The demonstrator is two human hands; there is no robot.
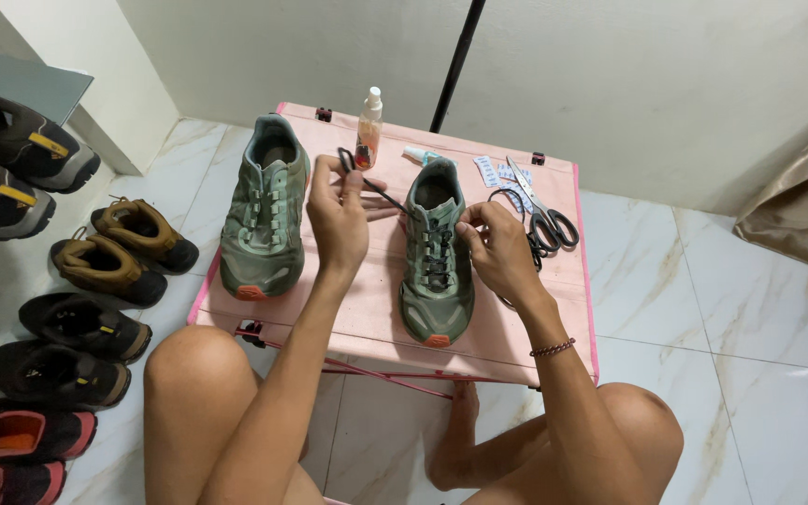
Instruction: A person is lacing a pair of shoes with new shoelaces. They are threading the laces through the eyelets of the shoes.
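Left hand (337, 217) pinches black lace (378, 189) taut — right hand (496, 245) pinched closed at the eyelets of right shoe (436, 254) on pink bench (367, 299).

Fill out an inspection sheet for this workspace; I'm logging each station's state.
Surface: pink folding table, on pale tiled floor.
Job's things: two green shoes; right shoe being laced with black lace, left shoe beside it.
Clutter: spray bottle, scissors, small packets.
Grippers: left hand pinches the lace; right hand at the eyelets.
Cables: nothing seen.
Surroundings: rows of shoes at left, black pole.
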